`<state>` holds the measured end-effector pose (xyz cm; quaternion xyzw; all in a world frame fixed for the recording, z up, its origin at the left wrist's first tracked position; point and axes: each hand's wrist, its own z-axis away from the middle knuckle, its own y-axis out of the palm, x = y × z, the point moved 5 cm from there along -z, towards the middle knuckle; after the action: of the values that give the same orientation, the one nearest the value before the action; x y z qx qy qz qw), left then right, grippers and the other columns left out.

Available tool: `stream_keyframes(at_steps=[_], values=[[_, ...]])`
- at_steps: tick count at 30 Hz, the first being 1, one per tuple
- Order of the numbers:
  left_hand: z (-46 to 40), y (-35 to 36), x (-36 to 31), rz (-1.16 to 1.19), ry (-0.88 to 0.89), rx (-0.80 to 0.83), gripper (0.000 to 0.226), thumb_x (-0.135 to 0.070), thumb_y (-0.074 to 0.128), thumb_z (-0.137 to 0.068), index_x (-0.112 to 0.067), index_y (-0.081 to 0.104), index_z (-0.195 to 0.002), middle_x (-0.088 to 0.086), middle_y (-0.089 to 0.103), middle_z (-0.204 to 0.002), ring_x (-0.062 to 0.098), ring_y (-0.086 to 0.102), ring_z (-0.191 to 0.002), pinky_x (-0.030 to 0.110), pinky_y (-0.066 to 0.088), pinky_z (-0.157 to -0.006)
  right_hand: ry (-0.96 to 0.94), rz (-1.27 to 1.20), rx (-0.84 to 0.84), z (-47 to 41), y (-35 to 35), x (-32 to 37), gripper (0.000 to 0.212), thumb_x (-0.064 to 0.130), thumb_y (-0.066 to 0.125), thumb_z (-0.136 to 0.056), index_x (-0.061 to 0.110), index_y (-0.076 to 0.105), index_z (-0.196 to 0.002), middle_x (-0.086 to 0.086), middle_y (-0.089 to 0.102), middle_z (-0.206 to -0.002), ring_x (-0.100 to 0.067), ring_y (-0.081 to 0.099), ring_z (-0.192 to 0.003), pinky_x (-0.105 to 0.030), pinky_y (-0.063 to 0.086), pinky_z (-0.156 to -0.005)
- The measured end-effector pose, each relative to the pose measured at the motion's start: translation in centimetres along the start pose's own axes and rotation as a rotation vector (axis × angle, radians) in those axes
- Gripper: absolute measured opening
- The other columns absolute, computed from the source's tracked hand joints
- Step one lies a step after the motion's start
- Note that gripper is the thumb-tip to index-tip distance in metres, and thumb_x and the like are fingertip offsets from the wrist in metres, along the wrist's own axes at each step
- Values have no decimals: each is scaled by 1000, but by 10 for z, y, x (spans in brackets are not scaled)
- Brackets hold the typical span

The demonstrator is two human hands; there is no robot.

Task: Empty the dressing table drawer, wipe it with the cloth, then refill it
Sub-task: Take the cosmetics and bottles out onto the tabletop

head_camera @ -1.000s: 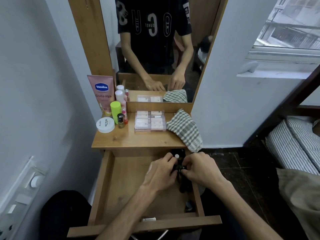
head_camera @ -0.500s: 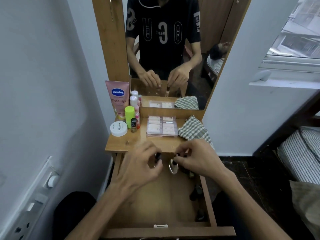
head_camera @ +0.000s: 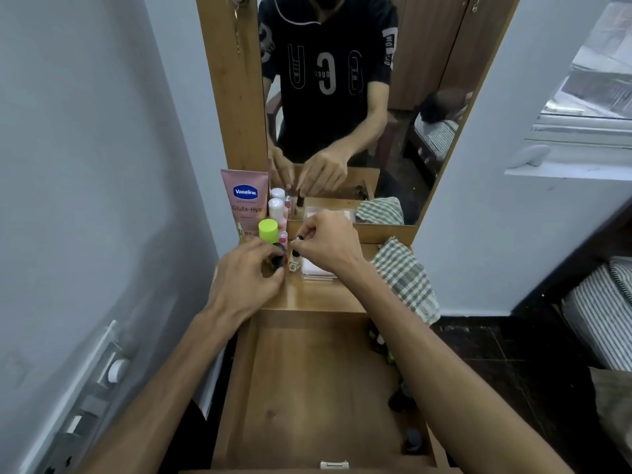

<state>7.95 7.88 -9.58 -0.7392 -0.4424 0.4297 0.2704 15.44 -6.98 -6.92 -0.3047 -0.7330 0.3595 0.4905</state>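
Observation:
The wooden drawer (head_camera: 307, 388) stands pulled open below the dressing table top (head_camera: 318, 295). Several small dark bottles (head_camera: 400, 398) lie along its right wall, partly hidden by my right forearm. My left hand (head_camera: 246, 278) is closed on a small dark bottle (head_camera: 276, 260) at the table top's left. My right hand (head_camera: 325, 244) pinches the cap of a small clear nail polish bottle (head_camera: 294, 262) that stands upright on the top. The checked cloth (head_camera: 407, 278) hangs over the right edge.
A pink Vaseline tube (head_camera: 244, 200), a green-capped bottle (head_camera: 267, 230) and white-capped bottles (head_camera: 276, 206) stand at the back left. A clear flat case (head_camera: 316, 271) lies under my right hand. A mirror (head_camera: 342, 97) rises behind. A striped mattress (head_camera: 602, 313) is at the right.
Both hands rose out of the drawer, each with a small bottle, and moved forward to the left part of the table top. The view tilted up.

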Motion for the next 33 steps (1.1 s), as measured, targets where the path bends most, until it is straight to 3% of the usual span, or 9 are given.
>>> stream_keyframes(at_steps=[3,8,14,21,26,33], values=[[-2,3,-3,-34,49,-18,24,-24,81,-80,-19,79,-104,-4,77,-103,21,70,-87,37,60,-73,-8,7,39,-8,7,-1,14,26,79,-76,18,75,-65,3,70,-62,-12,67,-63,-40,63,-63],[-9,11,-6,-151,205,-46,21,-23,81,-80,-12,79,-99,3,77,-97,24,66,-90,37,51,-78,-52,-4,82,-18,12,0,11,26,82,-76,19,78,-69,4,70,-63,-12,68,-63,-41,63,-64],[-5,15,-5,-175,269,-111,20,-22,75,-84,-10,76,-99,5,73,-98,25,60,-93,36,46,-81,-68,-30,100,-19,13,-1,10,27,85,-77,20,79,-74,6,71,-66,-11,69,-66,-41,64,-67],[-2,14,-4,-166,225,-105,22,-13,75,-81,-6,74,-102,8,67,-104,30,58,-92,44,52,-75,-86,-51,96,4,-6,-11,24,26,81,-81,22,79,-105,12,74,-82,-5,69,-78,-36,63,-77],[6,15,-14,-95,228,-117,24,-14,75,-85,-8,72,-107,6,66,-108,24,58,-99,37,51,-81,-76,-16,128,43,-32,-45,14,23,77,-87,21,81,-99,11,73,-84,-3,67,-74,-28,62,-72],[39,38,-64,86,332,-72,10,-13,69,-85,-10,71,-94,2,68,-95,14,60,-89,24,50,-79,42,102,300,109,-53,-99,7,22,77,-86,27,82,-87,14,75,-81,2,66,-75,-13,55,-68]])
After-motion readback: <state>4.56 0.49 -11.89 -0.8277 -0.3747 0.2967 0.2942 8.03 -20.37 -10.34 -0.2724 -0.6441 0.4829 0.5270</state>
